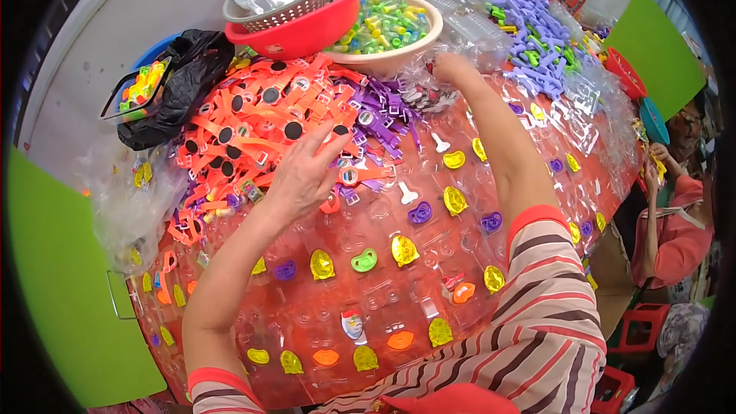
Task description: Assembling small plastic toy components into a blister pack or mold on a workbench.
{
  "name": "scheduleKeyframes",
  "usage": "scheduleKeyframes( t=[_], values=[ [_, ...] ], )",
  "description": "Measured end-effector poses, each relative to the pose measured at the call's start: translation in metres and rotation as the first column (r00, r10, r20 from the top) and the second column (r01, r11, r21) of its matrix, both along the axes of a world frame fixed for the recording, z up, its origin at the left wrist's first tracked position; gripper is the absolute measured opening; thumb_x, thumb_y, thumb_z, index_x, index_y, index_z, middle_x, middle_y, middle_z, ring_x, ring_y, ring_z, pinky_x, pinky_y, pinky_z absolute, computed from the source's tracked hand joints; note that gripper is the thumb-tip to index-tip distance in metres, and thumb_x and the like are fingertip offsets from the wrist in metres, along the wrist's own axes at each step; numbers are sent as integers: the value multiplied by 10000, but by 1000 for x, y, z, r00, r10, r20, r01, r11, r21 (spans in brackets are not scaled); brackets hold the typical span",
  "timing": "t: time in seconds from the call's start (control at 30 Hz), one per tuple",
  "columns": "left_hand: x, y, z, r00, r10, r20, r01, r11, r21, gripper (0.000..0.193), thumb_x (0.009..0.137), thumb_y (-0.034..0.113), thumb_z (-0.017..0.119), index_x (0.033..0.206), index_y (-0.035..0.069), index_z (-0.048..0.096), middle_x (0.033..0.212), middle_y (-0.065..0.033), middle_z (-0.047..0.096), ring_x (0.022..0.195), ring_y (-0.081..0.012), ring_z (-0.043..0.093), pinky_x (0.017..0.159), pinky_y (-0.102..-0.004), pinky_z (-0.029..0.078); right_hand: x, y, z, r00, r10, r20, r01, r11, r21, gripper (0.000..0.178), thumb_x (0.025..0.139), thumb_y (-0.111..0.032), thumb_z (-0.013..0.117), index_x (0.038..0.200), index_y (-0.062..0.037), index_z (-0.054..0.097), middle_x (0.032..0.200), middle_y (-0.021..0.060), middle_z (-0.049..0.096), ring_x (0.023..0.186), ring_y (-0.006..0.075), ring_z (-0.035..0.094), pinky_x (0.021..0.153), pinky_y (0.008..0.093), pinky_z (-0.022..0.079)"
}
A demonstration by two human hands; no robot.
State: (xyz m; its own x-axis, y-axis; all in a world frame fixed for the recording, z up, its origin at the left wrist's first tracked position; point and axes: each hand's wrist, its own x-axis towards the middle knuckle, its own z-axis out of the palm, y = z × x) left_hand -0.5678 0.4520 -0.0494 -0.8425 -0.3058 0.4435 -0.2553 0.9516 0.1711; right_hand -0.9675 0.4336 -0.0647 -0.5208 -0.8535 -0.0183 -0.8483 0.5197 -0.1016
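Note:
My left hand (307, 169) is over the front of a heap of orange toy watches (253, 119), its fingers stretched and apart. It seems to hold nothing. Farther off, my right hand (454, 69) reaches to a crumpled clear plastic bag (418, 80) with small dark and silvery pieces. Its fingertips are hidden there, so its grip does not show. Purple toy watches (381, 111) lie between the two hands. Below them, clear blister trays (337, 307) spread over the red table. Some pockets hold yellow pieces (404, 250), purple pacifiers (420, 212) and orange lips (400, 340).
Behind the heap stand a red basin (307, 38) with a grey colander (284, 0), and a cream basin (399, 50) of small coloured tubes. Purple toy pieces (529, 31) are piled at the back right. A black bag (180, 84) lies left. Another person (675, 222) works at far right.

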Motion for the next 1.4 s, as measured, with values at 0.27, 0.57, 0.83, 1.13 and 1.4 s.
scheduleKeyframes(
  t=[0.27, 0.57, 0.83, 1.13, 1.4],
  values=[
    [13, 25, -14, 998, -7, 62, 2, 997, 77, 451, 807, 103, 591, 1252, 101, 517, 1311, -208, 459, 1161, -362, 501, 963, -426, 432, 29, -13, 5, 1000, 16, -20, -13, 990, 138, 478, 826, -347, 483, 1212, -91, 603, 1304, 139, 540, 1188, 310, 531, 992, 438, 414],
    [14, 45, -22, 999, -49, 20, 46, 989, 141, 428, 796, 77, 602, 1219, 88, 539, 1297, -191, 476, 1133, -354, 525, 936, -424, 446, -13, -48, -42, 992, 105, 68, -109, 992, 62, 438, 796, -300, 507, 1143, -67, 638, 1231, 158, 584, 1145, 298, 563, 963, 424, 437],
    [28, 52, -27, 999, -27, 42, 17, 978, 209, 415, 804, 73, 590, 1216, 93, 550, 1289, -180, 490, 1113, -352, 538, 902, -418, 461, 6, -51, -35, 944, 267, 192, -252, 962, -100, 358, 725, -236, 553, 932, 25, 683, 984, 241, 654, 928, 335, 647, 824, 424, 494],
    [34, 54, -31, 1000, 0, 22, -7, 957, 291, 375, 831, 104, 579, 1204, 78, 556, 1239, -195, 525, 1076, -350, 559, 889, -417, 469, -27, -44, -45, 952, 86, 293, -18, 974, -227, 302, 650, -176, 630, 906, -34, 703, 816, 172, 683, 752, 283, 660, 720, 371, 510],
    [43, 65, -32, 1000, -4, -25, 11, 958, 286, 306, 843, 116, 574, 1145, 63, 569, 1153, -164, 576, 987, -339, 599, 818, -415, 499, -9, -2, -4, 999, 38, -10, -39, 948, -315, 242, 762, -210, 585, 925, -69, 695, 927, 182, 672, 906, 366, 640, 806, 459, 511]
  ],
)
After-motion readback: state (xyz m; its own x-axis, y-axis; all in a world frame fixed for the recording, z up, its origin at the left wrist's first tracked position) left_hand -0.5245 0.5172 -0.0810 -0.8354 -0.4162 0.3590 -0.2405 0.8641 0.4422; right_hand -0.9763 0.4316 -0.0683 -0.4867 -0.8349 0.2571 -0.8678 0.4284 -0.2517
